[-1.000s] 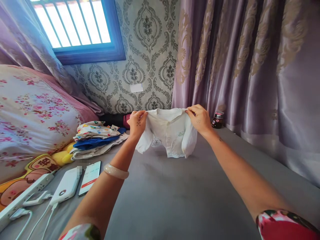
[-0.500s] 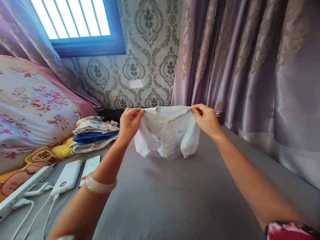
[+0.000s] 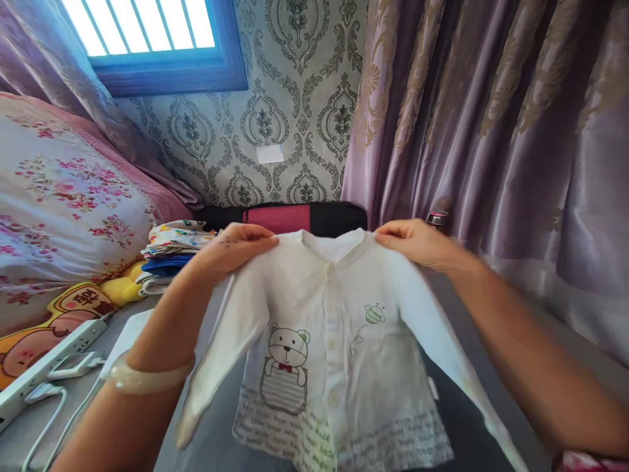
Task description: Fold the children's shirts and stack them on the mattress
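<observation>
A small white long-sleeved baby shirt (image 3: 314, 341) hangs spread out in front of me, its buttoned front facing me. It carries a bear on a striped pocket, a small green bee and printed lettering along the hem. My left hand (image 3: 240, 246) pinches one shoulder seam, and my right hand (image 3: 417, 242) pinches the other. Both sleeves fan outward and the hem reaches low in the view, over the grey bed sheet (image 3: 196, 419).
Folded clothes (image 3: 171, 246) are stacked behind my left forearm. A power strip (image 3: 54, 367) with plugs and cables lies at the left, beside a cartoon cushion (image 3: 39, 341). A floral bedding pile (image 3: 78, 190) rises far left; a curtain (image 3: 491, 131) hangs at the right.
The shirt has swung from bunched and lifted at the back to spread toward me, its sleeves flaring and front print now visible. Both hands keep hold of the shoulders and are slightly lower.
</observation>
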`<act>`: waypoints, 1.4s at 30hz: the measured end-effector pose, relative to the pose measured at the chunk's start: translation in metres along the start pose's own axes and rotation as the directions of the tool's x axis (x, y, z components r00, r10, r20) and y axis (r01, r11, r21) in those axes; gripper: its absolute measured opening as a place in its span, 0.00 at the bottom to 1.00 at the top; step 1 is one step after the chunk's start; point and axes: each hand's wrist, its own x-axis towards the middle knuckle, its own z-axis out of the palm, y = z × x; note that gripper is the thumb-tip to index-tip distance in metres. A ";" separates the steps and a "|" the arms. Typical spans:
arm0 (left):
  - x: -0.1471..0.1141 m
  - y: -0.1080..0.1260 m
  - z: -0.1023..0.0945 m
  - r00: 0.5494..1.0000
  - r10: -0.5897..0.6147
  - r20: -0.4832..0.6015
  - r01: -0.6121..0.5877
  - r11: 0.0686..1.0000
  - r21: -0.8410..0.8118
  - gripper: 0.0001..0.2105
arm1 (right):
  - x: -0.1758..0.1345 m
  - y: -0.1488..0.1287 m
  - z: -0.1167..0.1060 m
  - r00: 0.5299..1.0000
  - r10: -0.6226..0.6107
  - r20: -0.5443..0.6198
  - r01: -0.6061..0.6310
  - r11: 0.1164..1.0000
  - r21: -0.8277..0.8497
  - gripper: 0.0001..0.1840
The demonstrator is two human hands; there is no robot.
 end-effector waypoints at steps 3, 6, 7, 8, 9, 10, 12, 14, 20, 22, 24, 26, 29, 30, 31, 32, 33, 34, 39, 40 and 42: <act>0.021 -0.057 0.040 0.946 -0.158 0.282 0.142 0.987 0.078 0.16 | 0.017 0.062 0.029 0.997 -0.004 0.075 0.023 0.968 -0.249 0.19; 0.026 -0.102 0.089 0.948 -0.192 0.253 0.113 0.949 0.296 0.13 | 0.017 0.110 0.061 0.997 0.012 0.077 0.033 0.827 -0.561 0.12; 0.024 -0.112 0.103 0.942 -0.218 0.257 0.100 0.909 0.405 0.12 | 0.015 0.121 0.070 0.993 0.066 0.097 0.010 0.777 -0.630 0.13; 0.022 -0.119 0.117 0.930 -0.263 0.256 0.102 0.855 0.509 0.12 | 0.011 0.130 0.078 0.987 0.114 0.110 -0.009 0.734 -0.679 0.13; 0.019 -0.125 0.128 0.926 -0.288 0.246 0.114 0.831 0.545 0.13 | 0.008 0.138 0.085 0.979 0.161 0.124 -0.025 0.702 -0.712 0.14; 0.016 -0.130 0.137 0.921 -0.310 0.237 0.124 0.809 0.575 0.14 | 0.006 0.145 0.091 0.970 0.205 0.134 -0.042 0.679 -0.733 0.14; 0.012 -0.134 0.149 0.912 -0.340 0.228 0.142 0.784 0.604 0.15 | 0.006 0.156 0.099 0.952 0.261 0.157 -0.061 0.668 -0.742 0.15; 0.012 -0.136 0.154 0.903 -0.355 0.243 0.138 0.775 0.617 0.15 | 0.013 0.165 0.104 0.936 0.300 0.181 -0.085 0.696 -0.713 0.15; 0.030 -0.135 0.165 0.875 -0.307 0.374 0.054 0.829 0.556 0.15 | 0.046 0.176 0.119 0.900 0.370 0.231 -0.151 0.760 -0.632 0.17; 0.034 -0.137 0.172 0.878 -0.279 0.389 0.035 0.848 0.529 0.15 | 0.050 0.176 0.126 0.899 0.375 0.225 -0.163 0.765 -0.623 0.15; 0.034 -0.140 0.178 0.888 -0.256 0.381 0.023 0.854 0.519 0.13 | 0.049 0.177 0.132 0.906 0.372 0.202 -0.177 0.766 -0.618 0.14; 0.031 -0.144 0.183 0.902 -0.235 0.362 0.013 0.853 0.521 0.13 | 0.045 0.178 0.137 0.920 0.357 0.162 -0.187 0.762 -0.620 0.14; 0.026 -0.148 0.188 0.932 -0.186 0.311 -0.022 0.826 0.563 0.14 | 0.039 0.177 0.142 0.946 0.302 0.118 -0.153 0.735 -0.661 0.15; 0.025 -0.149 0.189 0.941 -0.164 0.297 -0.045 0.807 0.588 0.15 | 0.037 0.176 0.143 0.955 0.276 0.111 -0.127 0.716 -0.687 0.15; 0.024 -0.151 0.190 0.948 -0.138 0.286 -0.072 0.784 0.616 0.15 | 0.037 0.174 0.143 0.962 0.250 0.111 -0.097 0.691 -0.716 0.15; 0.025 -0.152 0.191 0.954 -0.110 0.279 -0.100 0.760 0.642 0.16 | 0.038 0.173 0.144 0.967 0.225 0.116 -0.065 0.663 -0.746 0.16; 0.026 -0.154 0.191 0.957 -0.085 0.276 -0.127 0.737 0.664 0.16 | 0.039 0.173 0.144 0.972 0.201 0.125 -0.031 0.632 -0.774 0.16; 0.028 -0.156 0.192 0.959 -0.063 0.276 -0.148 0.720 0.678 0.17 | 0.041 0.173 0.144 0.975 0.176 0.134 0.001 0.601 -0.799 0.16; 0.044 -0.165 0.196 0.954 0.001 0.299 -0.224 0.663 0.714 0.17 | 0.061 0.186 0.143 0.979 0.072 0.193 0.133 0.496 -0.858 0.19; 0.048 -0.167 0.196 0.953 0.003 0.304 -0.232 0.652 0.722 0.17 | 0.066 0.190 0.143 0.978 0.058 0.201 0.149 0.482 -0.863 0.19; 0.056 -0.170 0.198 0.951 0.003 0.311 -0.244 0.625 0.742 0.16 | 0.076 0.198 0.144 0.976 0.043 0.212 0.170 0.453 -0.875 0.19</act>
